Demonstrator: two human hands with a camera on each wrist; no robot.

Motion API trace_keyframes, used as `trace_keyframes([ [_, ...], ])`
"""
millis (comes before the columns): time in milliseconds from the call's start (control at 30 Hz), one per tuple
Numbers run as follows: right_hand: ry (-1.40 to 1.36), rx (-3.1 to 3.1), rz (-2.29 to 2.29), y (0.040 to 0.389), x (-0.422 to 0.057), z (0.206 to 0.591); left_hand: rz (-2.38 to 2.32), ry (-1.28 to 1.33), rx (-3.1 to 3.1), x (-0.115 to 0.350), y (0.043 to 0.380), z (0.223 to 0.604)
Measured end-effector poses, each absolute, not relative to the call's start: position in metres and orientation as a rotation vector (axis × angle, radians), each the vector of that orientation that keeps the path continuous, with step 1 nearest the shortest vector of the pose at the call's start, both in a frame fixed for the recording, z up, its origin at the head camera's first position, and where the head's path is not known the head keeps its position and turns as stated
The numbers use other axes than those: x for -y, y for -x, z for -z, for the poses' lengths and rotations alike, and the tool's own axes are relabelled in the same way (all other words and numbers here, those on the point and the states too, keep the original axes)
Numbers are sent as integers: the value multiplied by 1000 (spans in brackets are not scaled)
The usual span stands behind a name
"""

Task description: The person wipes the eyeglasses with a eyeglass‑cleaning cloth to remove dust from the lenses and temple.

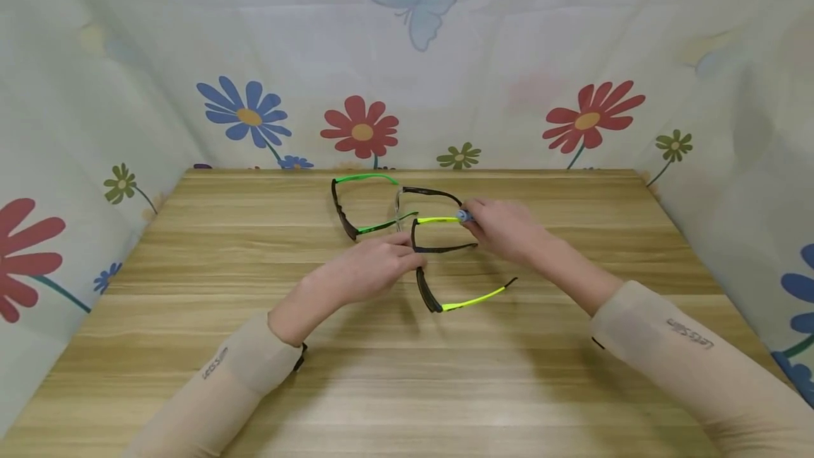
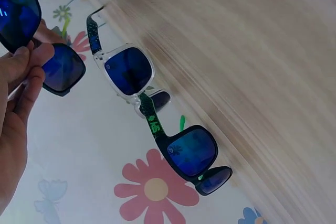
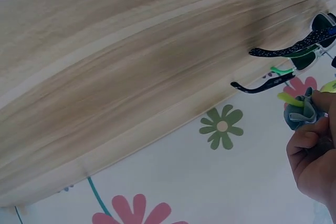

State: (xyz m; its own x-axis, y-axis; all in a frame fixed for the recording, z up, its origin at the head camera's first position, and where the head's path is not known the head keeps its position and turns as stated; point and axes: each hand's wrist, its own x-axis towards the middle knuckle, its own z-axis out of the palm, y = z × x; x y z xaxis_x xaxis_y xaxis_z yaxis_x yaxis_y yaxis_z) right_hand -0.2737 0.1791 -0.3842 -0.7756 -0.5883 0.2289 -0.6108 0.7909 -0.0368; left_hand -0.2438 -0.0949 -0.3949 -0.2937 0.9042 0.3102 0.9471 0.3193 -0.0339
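Note:
My left hand (image 1: 365, 267) pinches black-framed sunglasses (image 1: 427, 292) with yellow-green temples by the bridge, and their dark blue lenses (image 2: 63, 69) show on either side of the fingers in the left wrist view. In my right hand (image 1: 505, 228) is a blue cloth (image 3: 302, 113), gripped around the end of one yellow-green temple (image 1: 439, 220). The other temple (image 1: 477, 299) sticks out towards the right, untouched. Just behind the held pair stand clear-framed sunglasses (image 2: 128, 69) with black speckled temples, partly covered by the left hand and held pair in the head view.
Black sunglasses (image 1: 343, 210) with green temples stand farther back and left on the wood-grain table (image 1: 222, 253), their temples reaching towards the clear-framed pair. A white curtain (image 1: 509, 34) printed with flowers and a butterfly surrounds the table's back and sides.

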Motion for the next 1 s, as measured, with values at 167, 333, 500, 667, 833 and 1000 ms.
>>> trace_keyframes([
  [167,-906,2780,-170,276,-192,387,219,1650,2286,98,246,394],
  [333,-842,2843,-144,276,-202,387,215,1647,2305,99,248,395],
  [500,-775,2864,-192,276,-207,383,213,1642,2317,98,247,396],
  [667,-772,2796,-244,276,-202,377,203,1647,2300,96,246,394],
  [833,-844,2716,-271,273,-190,371,202,1678,2304,93,243,393],
  [1000,-945,2627,-291,270,-179,369,185,1694,2317,90,242,392],
])
